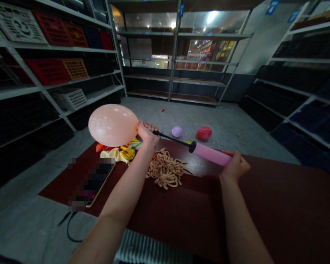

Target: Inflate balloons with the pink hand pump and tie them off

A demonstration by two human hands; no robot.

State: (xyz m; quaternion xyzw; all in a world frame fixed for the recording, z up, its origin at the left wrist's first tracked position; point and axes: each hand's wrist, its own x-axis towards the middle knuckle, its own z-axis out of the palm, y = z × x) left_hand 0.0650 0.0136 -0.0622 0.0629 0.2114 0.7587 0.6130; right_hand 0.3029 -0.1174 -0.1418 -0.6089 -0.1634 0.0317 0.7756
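Observation:
My left hand is closed around the neck of an inflated pale orange balloon, held against the black nozzle of a pink hand pump. My right hand grips the pump's rear end, fingers wrapped round it. The pump lies slanted above a dark red table. Below my left hand sits a heap of uninflated balloons, yellow and red, and a tangle of tan cords.
A tablet-like flat device lies at the table's left end. A purple balloon and a red balloon rest on the grey floor beyond. Metal shelving with plastic crates lines both sides and the back.

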